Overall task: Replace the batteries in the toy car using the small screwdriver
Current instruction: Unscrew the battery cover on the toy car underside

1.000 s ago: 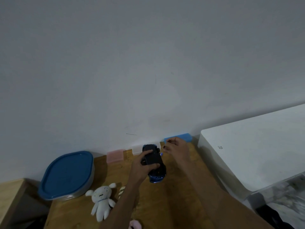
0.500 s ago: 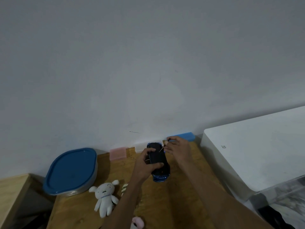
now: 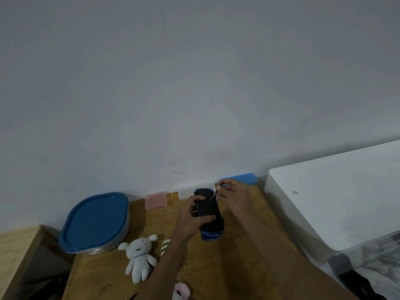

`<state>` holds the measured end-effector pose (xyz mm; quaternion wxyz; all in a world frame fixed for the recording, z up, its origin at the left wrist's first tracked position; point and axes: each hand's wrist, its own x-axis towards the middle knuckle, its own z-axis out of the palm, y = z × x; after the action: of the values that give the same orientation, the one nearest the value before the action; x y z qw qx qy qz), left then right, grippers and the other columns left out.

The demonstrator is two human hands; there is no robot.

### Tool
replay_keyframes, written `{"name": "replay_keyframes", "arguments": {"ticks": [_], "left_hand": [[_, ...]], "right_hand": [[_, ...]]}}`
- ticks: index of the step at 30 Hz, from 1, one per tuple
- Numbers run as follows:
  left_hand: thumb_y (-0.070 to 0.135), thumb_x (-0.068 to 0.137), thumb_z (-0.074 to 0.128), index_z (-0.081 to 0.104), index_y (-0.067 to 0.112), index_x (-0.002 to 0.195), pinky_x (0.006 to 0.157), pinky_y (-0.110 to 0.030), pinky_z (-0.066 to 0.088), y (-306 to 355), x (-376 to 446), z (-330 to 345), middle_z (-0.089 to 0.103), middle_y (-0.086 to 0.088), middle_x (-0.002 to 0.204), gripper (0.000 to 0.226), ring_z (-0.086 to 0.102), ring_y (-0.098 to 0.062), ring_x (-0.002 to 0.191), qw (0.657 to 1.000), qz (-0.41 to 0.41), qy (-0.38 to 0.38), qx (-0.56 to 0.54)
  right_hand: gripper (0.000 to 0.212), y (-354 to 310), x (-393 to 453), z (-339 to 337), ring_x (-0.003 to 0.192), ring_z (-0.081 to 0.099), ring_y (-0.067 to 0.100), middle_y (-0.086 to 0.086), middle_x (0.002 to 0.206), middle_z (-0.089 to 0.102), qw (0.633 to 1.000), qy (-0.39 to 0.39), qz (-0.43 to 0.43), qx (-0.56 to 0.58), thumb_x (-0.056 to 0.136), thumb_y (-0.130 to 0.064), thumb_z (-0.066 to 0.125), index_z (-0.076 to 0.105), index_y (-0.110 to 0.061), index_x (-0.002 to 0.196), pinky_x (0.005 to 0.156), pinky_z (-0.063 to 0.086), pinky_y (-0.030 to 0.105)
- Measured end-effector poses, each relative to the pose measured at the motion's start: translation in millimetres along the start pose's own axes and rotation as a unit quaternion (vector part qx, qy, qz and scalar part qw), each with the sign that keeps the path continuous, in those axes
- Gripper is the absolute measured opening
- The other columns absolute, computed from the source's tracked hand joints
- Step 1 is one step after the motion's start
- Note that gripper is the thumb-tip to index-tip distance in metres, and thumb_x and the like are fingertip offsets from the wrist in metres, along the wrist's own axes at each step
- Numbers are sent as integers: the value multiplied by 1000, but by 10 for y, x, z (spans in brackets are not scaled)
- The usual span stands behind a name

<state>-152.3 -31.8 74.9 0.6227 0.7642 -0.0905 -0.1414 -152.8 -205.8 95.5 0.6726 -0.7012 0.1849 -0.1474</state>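
Left hand [image 3: 190,219] wrapped around the toy car [image 3: 209,213], thumb across the dark underside near the car's 6 o'clock end, fingers curled over the 9 o'clock side; firm grip, hand closed on it. Car is upside down, dark chassis facing up, blue body showing at the near end. Long axis runs roughly 12 to 6 o'clock, tilted slightly toward 11 at the far end; which end is the nose can't be told. Car sits at the far middle of the wooden table [image 3: 229,269], low over the top; contact with the wood unclear. Right hand [image 3: 232,194] at the car's 1 o'clock, fingertips pinched closed on the small screwdriver [image 3: 214,194], thin shaft slanting down toward 7 o'clock, tip at the underside near the far end. Blue-lidded container [image 3: 95,221] at 9 o'clock of the car, well apart. White plush toy [image 3: 139,257] lying at 7 o'clock, near the left forearm. Pink block [image 3: 156,199] and blue block [image 3: 240,178] against the wall [image 3: 194,83] at 10 and 1 o'clock. White box [image 3: 337,195] at 3 o'clock, beside the table.
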Motion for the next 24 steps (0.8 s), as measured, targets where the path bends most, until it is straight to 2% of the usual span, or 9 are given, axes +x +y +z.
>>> {"name": "replay_keyframes", "arguments": {"ticks": [7, 12, 17, 24], "left_hand": [[12, 70, 90, 58, 33, 113, 68, -25, 60, 4, -16, 3, 65, 0, 119, 57, 65, -17, 102, 1000, -12, 0, -17], [14, 69, 91, 59, 35, 112, 74, -39, 64, 12, -4, 1, 64, 3, 119, 58, 66, -21, 103, 999, -23, 8, -23], [14, 71, 89, 58, 34, 113, 71, -38, 64, 29, -10, 12, 63, 4, 119, 56, 66, -22, 102, 999, -29, 2, -21], [13, 72, 89, 58, 34, 113, 76, -39, 64, 37, -1, 35, 62, 6, 118, 56, 64, -19, 105, 1000, -25, 2, -16]], "right_hand": [[14, 24, 12, 3, 76, 76, 24, 12, 87, 76, 1000, 5, 6, -3, 88, -8, 75, 72, -8, 101, 76, 64, 45], [13, 25, 29, 14, 76, 76, 22, 9, 86, 76, 1000, 3, -1, -14, 88, -9, 75, 72, -9, 101, 75, 64, 43], [11, 4, 3, 17, 74, 76, 20, 11, 87, 75, 998, 0, -35, -44, 89, -9, 74, 71, -17, 95, 71, 64, 35], [15, 14, 19, 24, 86, 73, 18, 3, 92, 71, 990, -26, -87, -106, 91, -10, 72, 70, -16, 105, 72, 63, 29]]}}
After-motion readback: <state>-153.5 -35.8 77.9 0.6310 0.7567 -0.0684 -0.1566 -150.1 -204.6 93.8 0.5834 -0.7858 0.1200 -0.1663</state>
